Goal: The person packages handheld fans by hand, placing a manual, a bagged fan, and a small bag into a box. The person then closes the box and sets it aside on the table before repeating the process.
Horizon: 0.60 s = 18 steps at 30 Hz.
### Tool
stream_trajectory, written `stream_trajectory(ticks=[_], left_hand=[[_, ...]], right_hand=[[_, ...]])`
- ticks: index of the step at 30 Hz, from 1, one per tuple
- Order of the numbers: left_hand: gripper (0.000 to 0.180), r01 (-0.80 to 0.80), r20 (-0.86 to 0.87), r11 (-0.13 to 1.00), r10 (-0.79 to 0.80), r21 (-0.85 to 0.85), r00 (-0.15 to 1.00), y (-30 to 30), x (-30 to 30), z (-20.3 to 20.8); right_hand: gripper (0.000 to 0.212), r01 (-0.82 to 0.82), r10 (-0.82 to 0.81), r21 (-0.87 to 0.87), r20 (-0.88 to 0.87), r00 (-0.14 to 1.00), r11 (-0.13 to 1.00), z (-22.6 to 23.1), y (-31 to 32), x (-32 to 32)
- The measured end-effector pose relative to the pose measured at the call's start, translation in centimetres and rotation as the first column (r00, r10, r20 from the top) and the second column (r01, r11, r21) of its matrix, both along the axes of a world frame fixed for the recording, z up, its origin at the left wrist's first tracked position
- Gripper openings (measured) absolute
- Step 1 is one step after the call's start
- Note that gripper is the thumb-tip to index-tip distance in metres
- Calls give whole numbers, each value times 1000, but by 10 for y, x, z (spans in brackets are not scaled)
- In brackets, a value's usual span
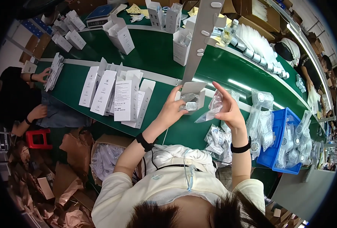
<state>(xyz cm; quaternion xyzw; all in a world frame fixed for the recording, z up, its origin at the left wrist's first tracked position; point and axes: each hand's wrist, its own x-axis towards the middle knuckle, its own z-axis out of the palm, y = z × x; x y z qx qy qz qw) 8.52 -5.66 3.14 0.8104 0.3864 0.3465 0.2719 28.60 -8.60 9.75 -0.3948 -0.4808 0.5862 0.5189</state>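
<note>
My left hand is closed around a small white carton whose top flaps stand open toward me. Inside its mouth lies a clear plastic-wrapped item that I cannot make out. Just to the right, my right hand pinches a clear plastic bag between thumb and fingers; what the bag contains is not plain. On the green bench below that hand lies a pile of small bagged parts. Left of my left hand, several white cartons lean together with their top flaps open.
A blue bin with bubble-wrapped items stands at the right, more bubble-wrapped pieces beside it. A grey metal post rises ahead. A box of plastic bags sits below the bench edge. At the left, a co-worker's hand touches flat cartons.
</note>
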Motion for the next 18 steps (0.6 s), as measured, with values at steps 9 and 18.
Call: stream_trajectory(ticks=[9,18], left_hand=[[8,-156,-23,931,157,-330,987,36,3,-6],[8,-175,59,924,207,-341,977,42,8,-23]], right_hand=[[19,132,-234,313,318,919,941,-39,20,-36],[22,-177,-386,503,806,449,846,-50,15,-54]])
